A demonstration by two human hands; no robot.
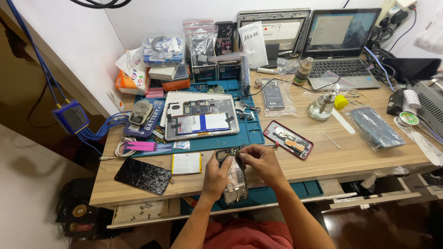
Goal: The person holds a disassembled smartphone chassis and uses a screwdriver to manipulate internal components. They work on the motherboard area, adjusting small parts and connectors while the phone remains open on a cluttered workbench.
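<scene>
An opened smartphone (235, 182) with its back off lies over the table's front edge, its circuit parts showing. My left hand (216, 174) grips its left side near the top. My right hand (260, 160) pinches at the phone's top end, fingertips on the dark camera area. Just beyond my hands lies an opened tablet (201, 116) on a teal work mat (251, 133).
A cracked black screen (143, 175) and a flat yellowish battery (186, 163) lie at front left. A red-framed opened phone (289, 139), a glass bottle (321, 105), a wrapped phone (374, 127) and a laptop (340, 46) stand to the right. Boxes and bags crowd the back.
</scene>
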